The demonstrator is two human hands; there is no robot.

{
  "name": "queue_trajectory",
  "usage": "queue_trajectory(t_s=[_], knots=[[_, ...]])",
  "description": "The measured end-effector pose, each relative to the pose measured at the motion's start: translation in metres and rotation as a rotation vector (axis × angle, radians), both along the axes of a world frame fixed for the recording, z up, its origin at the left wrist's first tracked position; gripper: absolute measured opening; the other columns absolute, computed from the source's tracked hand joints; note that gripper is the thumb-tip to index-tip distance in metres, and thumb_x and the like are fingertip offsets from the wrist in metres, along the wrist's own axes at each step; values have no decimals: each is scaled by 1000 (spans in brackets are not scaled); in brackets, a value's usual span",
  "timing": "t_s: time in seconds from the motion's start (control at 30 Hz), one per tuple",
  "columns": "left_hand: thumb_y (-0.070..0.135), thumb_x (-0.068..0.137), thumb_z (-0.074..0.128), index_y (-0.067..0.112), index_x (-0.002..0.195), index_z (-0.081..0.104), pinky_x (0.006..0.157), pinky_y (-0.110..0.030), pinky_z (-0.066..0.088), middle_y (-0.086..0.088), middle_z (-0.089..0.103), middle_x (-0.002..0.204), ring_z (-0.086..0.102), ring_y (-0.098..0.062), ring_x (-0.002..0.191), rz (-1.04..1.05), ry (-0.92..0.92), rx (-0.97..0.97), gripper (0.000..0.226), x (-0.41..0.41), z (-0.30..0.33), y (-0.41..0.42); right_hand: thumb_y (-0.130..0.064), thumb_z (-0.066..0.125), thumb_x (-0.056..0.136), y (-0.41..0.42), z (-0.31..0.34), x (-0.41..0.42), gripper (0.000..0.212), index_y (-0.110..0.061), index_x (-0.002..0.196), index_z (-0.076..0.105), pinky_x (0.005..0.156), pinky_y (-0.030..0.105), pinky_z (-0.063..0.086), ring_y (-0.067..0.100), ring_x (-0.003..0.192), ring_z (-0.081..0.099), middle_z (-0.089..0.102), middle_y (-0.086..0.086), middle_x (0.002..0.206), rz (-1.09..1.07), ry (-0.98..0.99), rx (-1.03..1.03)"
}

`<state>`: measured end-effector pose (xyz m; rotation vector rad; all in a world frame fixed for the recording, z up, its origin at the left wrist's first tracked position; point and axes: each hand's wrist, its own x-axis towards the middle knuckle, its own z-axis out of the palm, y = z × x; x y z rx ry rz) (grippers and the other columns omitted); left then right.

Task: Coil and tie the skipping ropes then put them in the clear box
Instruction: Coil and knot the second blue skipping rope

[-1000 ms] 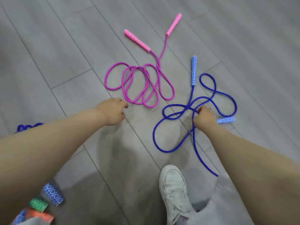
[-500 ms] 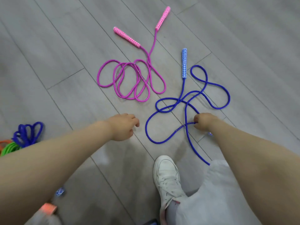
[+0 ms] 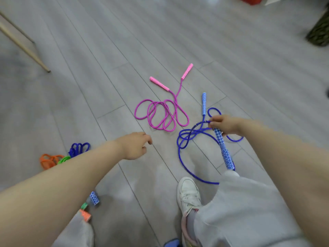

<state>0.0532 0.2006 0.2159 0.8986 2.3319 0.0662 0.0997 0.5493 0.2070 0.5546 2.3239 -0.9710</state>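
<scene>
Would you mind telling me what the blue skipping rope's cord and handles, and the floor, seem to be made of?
Blue skipping rope cord: probably braided fabric or nylon, matte; it bends in soft loops without shine. Its handle in the right hand: rigid core, likely plastic or wood, with a printed diamond-pattern covering; uncertain. Floor: grey wood-look planks, likely laminate or vinyl, with visible seams and a faint sheen.

home room, grey plank floor (image 3: 106, 50)

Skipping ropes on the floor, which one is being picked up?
The blue rope: the right hand grips it, one handle hanging. The pink rope lies untouched.
</scene>
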Motion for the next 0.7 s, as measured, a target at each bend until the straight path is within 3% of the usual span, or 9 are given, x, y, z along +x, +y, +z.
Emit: queue_trajectory(t_s=[0.1, 0.2, 0.37, 0.5, 0.6, 0.7], knots=[[18, 95, 48, 17, 134, 48, 104, -29, 35, -5, 49, 137, 46, -24, 126, 79, 44, 131, 38, 20, 40, 0, -18, 45, 103, -25, 59, 3, 23, -22, 86, 59, 65, 26, 45, 18, 85, 50, 56, 3, 91, -21, 179, -118], [19, 97, 47, 13, 134, 48, 102, -27, 37, -4, 52, 138, 51, -21, 124, 229, 67, 289, 37, 39, 79, -3, -17, 42, 104, -56, 112, 9, 25, -23, 87, 59, 67, 27, 44, 13, 76, 52, 59, 2, 90, -10, 329, -219], [25, 98, 48, 17, 131, 50, 99, -29, 43, 2, 58, 127, 57, -17, 115, 504, 39, 590, 35, 74, 139, -17, -19, 42, 104, -119, 189, 35, 23, -22, 90, 60, 62, 19, 50, 8, 72, 56, 63, -1, 89, -4, 545, -371], [31, 100, 47, 17, 137, 47, 103, -28, 41, 3, 56, 131, 56, -14, 117, 632, 34, 778, 39, 107, 176, -38, -17, 46, 103, -173, 224, 64, 21, -18, 93, 64, 69, 29, 58, 12, 72, 54, 58, 2, 89, -70, 674, -500], [35, 101, 45, 21, 133, 50, 107, -34, 41, 4, 59, 131, 56, -11, 118, 693, 0, 978, 36, 133, 194, -51, -12, 50, 100, -213, 242, 85, 18, -14, 98, 68, 63, 25, 59, 9, 67, 47, 50, 1, 82, -123, 749, -545], [35, 103, 40, 29, 119, 55, 100, -29, 45, 8, 63, 121, 59, -9, 113, 746, -84, 1197, 23, 154, 214, -56, -9, 54, 97, -249, 252, 103, 18, -12, 101, 71, 72, 30, 59, 13, 72, 57, 60, -2, 77, -95, 775, -576]])
